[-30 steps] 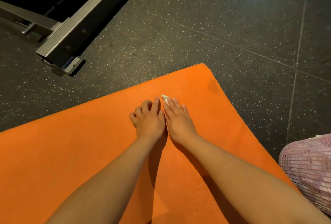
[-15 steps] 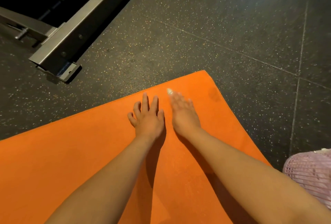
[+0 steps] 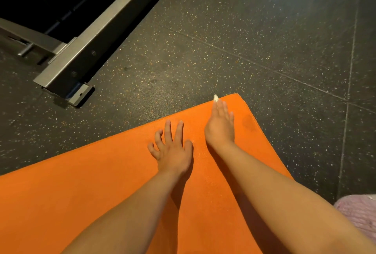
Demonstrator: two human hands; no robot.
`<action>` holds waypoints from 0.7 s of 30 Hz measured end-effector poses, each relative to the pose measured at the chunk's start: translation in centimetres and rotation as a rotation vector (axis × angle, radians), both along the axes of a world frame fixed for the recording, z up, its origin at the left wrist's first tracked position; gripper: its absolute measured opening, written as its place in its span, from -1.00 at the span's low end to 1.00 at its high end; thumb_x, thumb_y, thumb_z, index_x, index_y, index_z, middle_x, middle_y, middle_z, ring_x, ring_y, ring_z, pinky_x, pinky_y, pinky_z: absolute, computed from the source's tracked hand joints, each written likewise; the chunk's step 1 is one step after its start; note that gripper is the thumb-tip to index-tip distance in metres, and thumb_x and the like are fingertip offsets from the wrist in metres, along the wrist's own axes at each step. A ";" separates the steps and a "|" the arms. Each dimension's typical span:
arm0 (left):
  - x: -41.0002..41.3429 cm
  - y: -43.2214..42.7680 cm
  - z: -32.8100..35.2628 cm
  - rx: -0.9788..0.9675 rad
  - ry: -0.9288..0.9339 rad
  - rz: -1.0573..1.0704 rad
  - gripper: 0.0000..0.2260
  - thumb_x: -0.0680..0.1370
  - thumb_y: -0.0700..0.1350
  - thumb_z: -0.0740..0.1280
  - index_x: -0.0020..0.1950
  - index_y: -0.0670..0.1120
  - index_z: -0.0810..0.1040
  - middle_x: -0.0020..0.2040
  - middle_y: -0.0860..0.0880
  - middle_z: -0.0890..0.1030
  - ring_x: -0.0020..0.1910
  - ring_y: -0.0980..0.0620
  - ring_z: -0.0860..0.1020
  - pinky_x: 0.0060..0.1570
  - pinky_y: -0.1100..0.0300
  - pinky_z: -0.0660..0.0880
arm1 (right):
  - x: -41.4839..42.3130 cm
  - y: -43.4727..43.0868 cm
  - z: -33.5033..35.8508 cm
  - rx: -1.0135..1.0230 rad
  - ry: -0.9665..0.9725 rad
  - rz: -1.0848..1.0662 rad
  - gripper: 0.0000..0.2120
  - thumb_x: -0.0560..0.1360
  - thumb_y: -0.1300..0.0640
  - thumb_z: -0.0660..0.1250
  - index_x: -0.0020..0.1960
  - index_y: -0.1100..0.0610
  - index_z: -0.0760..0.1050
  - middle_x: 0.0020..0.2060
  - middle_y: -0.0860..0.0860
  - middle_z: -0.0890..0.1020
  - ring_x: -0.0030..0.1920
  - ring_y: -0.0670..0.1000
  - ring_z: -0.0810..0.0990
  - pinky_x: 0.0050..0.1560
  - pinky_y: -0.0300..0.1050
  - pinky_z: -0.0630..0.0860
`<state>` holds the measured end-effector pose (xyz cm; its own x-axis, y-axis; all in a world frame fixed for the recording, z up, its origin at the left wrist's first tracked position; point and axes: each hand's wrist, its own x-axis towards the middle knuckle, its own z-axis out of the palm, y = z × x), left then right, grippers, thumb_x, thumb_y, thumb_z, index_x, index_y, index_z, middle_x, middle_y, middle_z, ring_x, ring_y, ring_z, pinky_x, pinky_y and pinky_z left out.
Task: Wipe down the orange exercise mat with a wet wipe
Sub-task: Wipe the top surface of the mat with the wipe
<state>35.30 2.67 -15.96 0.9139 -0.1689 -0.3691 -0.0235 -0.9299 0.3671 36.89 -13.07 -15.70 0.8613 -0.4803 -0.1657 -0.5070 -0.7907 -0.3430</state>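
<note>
No readable text, labels, brands or numbers anywhere in view.

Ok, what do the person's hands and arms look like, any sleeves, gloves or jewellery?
Both are bare. The left hand and right hand have no gloves, and no rings show on the fingers in view. The left forearm and right forearm carry no sleeve, watch or bracelet as far as the frame reaches.

The right hand hides all of the wet wipe but a tip.
</note>
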 end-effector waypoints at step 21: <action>-3.3 3.9 -0.6 -0.144 -0.110 -0.074 -0.50 0.68 0.04 0.12 0.63 0.12 0.11 0.65 0.06 0.00 0.62 -0.02 -0.09 0.54 -0.09 -0.11 | -7.8 6.6 -1.6 0.262 -0.083 0.486 -0.42 0.61 0.31 0.12 0.61 0.08 0.22 0.60 -0.03 0.21 0.61 -0.02 0.12 0.54 -0.13 -0.16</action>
